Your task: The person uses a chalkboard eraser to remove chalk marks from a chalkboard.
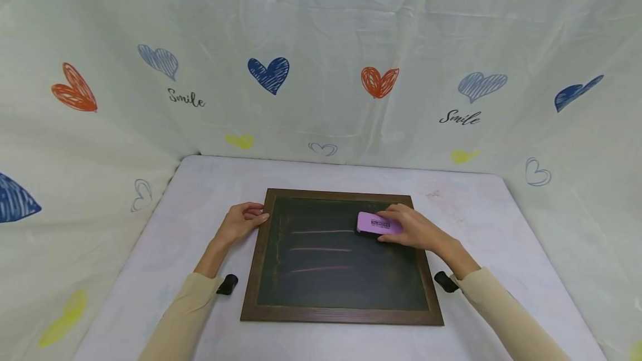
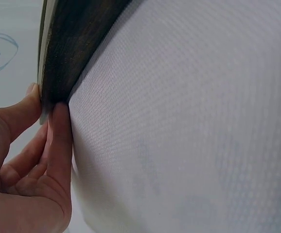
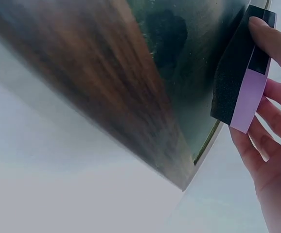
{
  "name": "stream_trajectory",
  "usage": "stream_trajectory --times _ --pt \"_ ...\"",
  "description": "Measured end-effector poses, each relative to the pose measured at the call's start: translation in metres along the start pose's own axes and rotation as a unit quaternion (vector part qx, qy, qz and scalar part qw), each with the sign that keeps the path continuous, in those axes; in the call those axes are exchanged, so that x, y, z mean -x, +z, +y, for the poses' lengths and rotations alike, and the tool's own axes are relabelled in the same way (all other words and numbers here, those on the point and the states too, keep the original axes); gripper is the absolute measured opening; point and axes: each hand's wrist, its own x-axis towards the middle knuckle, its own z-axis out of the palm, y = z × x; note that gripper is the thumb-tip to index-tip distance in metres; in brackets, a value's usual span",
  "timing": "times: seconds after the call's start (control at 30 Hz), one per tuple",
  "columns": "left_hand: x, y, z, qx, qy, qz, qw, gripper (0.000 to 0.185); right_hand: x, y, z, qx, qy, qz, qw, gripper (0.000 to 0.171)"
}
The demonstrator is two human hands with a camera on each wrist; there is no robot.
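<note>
A green chalkboard (image 1: pixel 346 288) in a brown wooden frame lies on the table, with three faint pinkish chalk lines across its left and middle. My left hand (image 1: pixel 242 223) pinches the frame's left edge near the upper corner; in the left wrist view the thumb and fingers lie on either side of the wooden frame (image 2: pixel 77 43). Over the board's upper right, my right hand (image 1: pixel 411 227) grips a purple board eraser (image 1: pixel 368 220) between thumb and fingers. The right wrist view shows the eraser's black felt (image 3: pixel 228 87) facing the board; whether it touches the surface I cannot tell.
The board rests on a white table (image 1: pixel 215 177). A pale curtain (image 1: pixel 321 32) printed with hearts and "Smile" hangs behind and at both sides. Black wrist devices (image 1: pixel 228 284) show beside the beige sleeves (image 1: pixel 185 311).
</note>
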Motion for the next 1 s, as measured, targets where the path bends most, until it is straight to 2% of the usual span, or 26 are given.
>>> stream_trajectory --times 0.27,0.5,0.77,1.0 --pt "-0.001 -0.001 -0.001 0.005 0.002 -0.005 1.0000 0.042 0.006 0.003 -0.002 -0.006 -0.025 0.000 1.000 0.055" --pt "0.000 -0.004 -0.003 -0.001 0.006 -0.005 1.0000 0.043 0.000 0.005 -0.007 0.002 -0.023 -0.009 1.000 0.057" --pt "-0.001 -0.001 -0.006 0.000 0.009 -0.004 0.9999 0.043 -0.009 0.008 -0.013 0.005 -0.042 -0.007 0.999 0.056" --pt "-0.002 0.000 -0.005 0.004 0.011 -0.008 0.9999 0.043 -0.015 0.010 -0.017 0.012 -0.036 -0.015 0.999 0.058"
